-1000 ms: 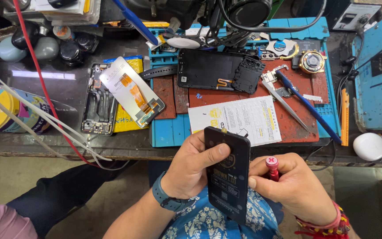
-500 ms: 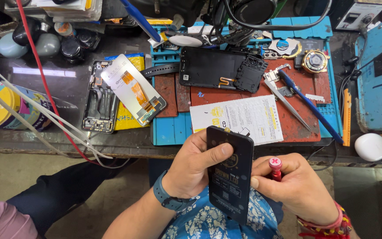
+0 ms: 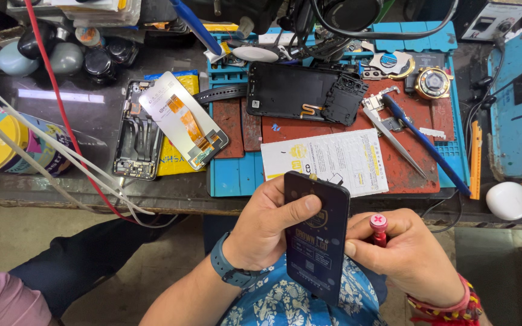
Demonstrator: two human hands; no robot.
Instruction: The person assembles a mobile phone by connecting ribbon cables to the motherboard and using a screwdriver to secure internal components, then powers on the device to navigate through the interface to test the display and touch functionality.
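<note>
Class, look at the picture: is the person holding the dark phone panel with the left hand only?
No: both the left hand and right hand grip the panel.

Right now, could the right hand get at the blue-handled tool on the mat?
Probably not at once: the right hand holds a red-capped screwdriver and steadies the dark phone. Nothing blocks the blue-handled tool.

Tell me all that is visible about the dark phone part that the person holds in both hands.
The dark phone part is a flat rectangular panel with rounded corners, glossy black, with a gold emblem and pale print on its face. It is held upright and slightly tilted, below the workbench edge, above a blue flowered shirt. The left hand grips its left edge, thumb pressed across the face. The right hand touches its right edge and also holds a red tool with a pink cap.
</note>
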